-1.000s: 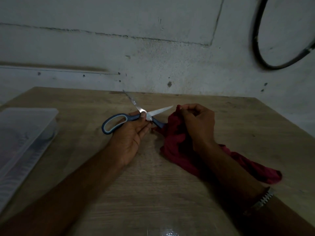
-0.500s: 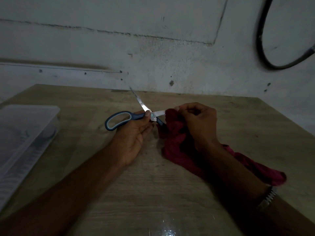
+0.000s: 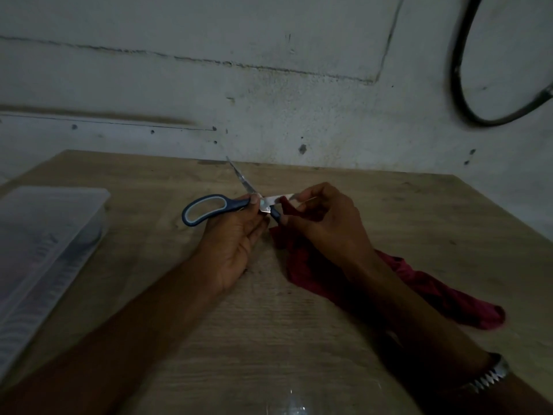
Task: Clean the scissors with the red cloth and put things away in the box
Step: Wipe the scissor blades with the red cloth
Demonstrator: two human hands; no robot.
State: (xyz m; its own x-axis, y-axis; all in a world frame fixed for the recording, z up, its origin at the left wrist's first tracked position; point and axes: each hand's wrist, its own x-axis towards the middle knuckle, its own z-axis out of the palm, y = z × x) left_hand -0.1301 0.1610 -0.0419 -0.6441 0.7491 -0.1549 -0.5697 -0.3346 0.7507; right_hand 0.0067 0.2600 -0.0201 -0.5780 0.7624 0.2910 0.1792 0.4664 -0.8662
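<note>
Wooden table (image 3: 299, 339) stretches bare on the near side of both hands, and more open board runs to the right of the right hand out to the table's right edge; the far edge meets the wall just beyond the blade tips. The left hand (image 3: 236, 235) grips the scissors (image 3: 209, 208) at the pivot, thumb pressed on top, fingers curled beneath. One blue-and-grey handle loop juts out to the left of that hand; the other handle dips down between the two hands. The blades stand spread: one points up and away toward the wall, the other lies roughly level, pointing right into the right hand (image 3: 323, 226). That hand pinches the level blade through a fold of the red cloth (image 3: 449, 295), fingertips curled tight. From under the right wrist the cloth trails across the board to the right and nearer. A metal watch band (image 3: 490, 377) sits on the right wrist. Well to the left of the left hand, at the table's left edge, sits the clear plastic box (image 3: 45, 241).
</note>
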